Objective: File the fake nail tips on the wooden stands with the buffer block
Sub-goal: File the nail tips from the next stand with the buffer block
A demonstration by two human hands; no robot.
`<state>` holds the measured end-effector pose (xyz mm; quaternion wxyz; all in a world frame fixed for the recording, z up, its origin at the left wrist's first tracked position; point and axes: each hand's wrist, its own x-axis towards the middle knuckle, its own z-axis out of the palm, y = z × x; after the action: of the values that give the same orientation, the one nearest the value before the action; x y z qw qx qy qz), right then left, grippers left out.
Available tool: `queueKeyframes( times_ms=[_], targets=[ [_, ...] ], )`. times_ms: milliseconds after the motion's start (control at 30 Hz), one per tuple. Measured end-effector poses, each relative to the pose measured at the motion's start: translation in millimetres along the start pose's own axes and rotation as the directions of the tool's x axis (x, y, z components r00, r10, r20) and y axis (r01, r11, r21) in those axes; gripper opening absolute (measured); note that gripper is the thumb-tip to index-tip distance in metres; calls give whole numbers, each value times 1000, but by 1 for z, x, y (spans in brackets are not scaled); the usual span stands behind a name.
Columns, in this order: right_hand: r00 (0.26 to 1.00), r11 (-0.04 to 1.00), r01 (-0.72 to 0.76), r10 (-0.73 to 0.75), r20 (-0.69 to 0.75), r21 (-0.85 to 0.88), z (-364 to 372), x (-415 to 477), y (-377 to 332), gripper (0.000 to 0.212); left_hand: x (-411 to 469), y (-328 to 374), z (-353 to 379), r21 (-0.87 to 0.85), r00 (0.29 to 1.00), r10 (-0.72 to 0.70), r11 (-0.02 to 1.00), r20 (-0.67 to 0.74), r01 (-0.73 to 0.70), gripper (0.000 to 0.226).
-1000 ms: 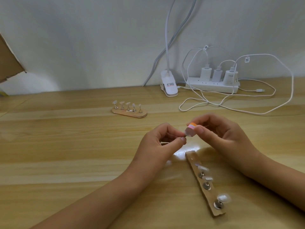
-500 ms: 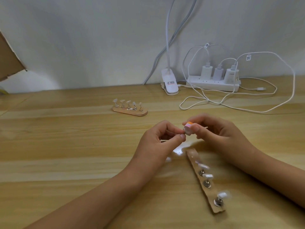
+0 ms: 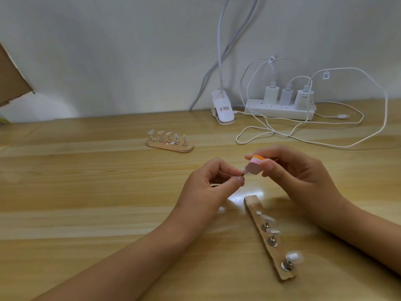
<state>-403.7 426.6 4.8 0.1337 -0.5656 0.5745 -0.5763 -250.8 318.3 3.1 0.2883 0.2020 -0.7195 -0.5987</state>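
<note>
The left hand [image 3: 208, 186] pinches a nail tip [image 3: 246, 171] that points right, toward the buffer block [image 3: 256, 166]. The right hand [image 3: 303, 179] is nearer the block, its fingers [image 3: 268, 165] clamped on it, and the block touches the tip.

We barely see the nail tip [image 3: 244, 172], pinched in the left hand [image 3: 208, 187]; tips [image 3: 294, 257] on the stand [image 3: 251, 203] by the tabletop's [image 3: 86, 192] near edge blur.

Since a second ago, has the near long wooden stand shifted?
No. The near long wooden stand sits unchanged against the white power strip.
</note>
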Motion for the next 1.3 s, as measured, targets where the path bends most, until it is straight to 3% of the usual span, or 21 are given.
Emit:
queueKeyframes(
  times_ms=[300,600,967,1300],
  targets=[
    [996,996,-83,82,33,34,1,1,1,20,0,1,0,2,1000,1,1000,-8,-1,19],
    [999,997,-19,22,-36,72,1,-2,-5,21,1,-1,0,10,1000,-6,1000,-14,6,22],
    [993,991,-81,90,-81,107,-1,4,1,27,4,-3,-1,-66,1000,-7,998,-28,5,20],
    [992,973,-38,64,-108,229,-4,10,2,7,4,-5,-2,-102,1000,-9,995,25,11,10]
  ],
)
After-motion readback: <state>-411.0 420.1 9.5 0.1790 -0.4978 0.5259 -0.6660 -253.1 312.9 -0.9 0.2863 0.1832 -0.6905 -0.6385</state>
